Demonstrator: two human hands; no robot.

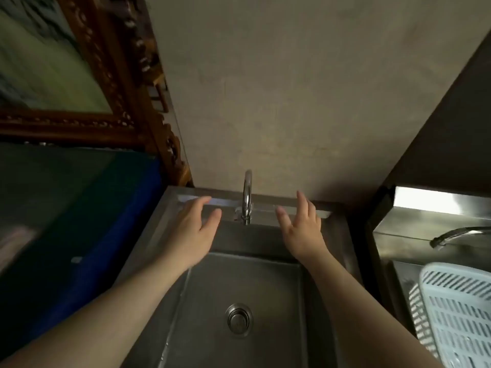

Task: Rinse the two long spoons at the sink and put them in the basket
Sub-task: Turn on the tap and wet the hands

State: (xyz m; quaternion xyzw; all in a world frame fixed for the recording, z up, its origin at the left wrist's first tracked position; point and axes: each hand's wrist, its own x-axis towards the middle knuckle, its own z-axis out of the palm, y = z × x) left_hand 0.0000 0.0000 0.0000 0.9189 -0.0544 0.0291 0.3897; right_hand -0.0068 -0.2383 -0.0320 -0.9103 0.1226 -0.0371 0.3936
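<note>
Head view: left hand (192, 229) and right hand (303, 229) hover empty, fingers spread, either side of the tap (247, 197) over the steel sink (170, 288); white basket (457, 314) sits right; no spoons visible.

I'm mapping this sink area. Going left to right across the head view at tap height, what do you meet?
Blue panel → left hand → tap → right hand → second tap.
</note>
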